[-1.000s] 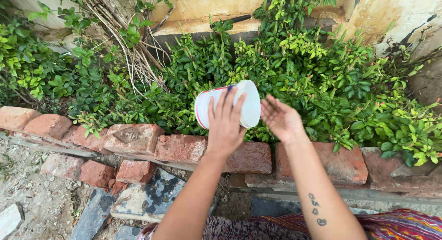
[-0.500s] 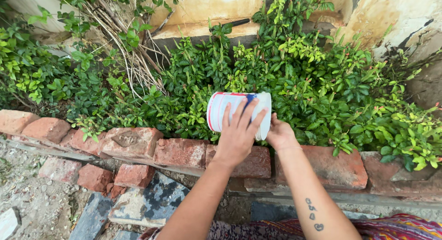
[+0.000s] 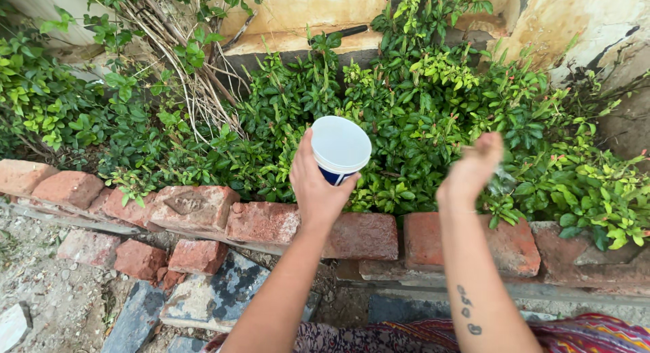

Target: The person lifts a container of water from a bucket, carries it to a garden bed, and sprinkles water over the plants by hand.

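A person's left hand (image 3: 317, 187) grips a white plastic tub (image 3: 340, 148) at twelve o'clock above the brick edging (image 3: 271, 224), while the blurred right hand (image 3: 472, 170), fingers loosely bunched, seems to scatter something over the green shrubs (image 3: 433, 109) at two o'clock.

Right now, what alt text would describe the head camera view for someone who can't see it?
A left hand holds a white plastic tub over green shrubs behind a red brick border. The blurred right hand is raised over the leaves beside it.
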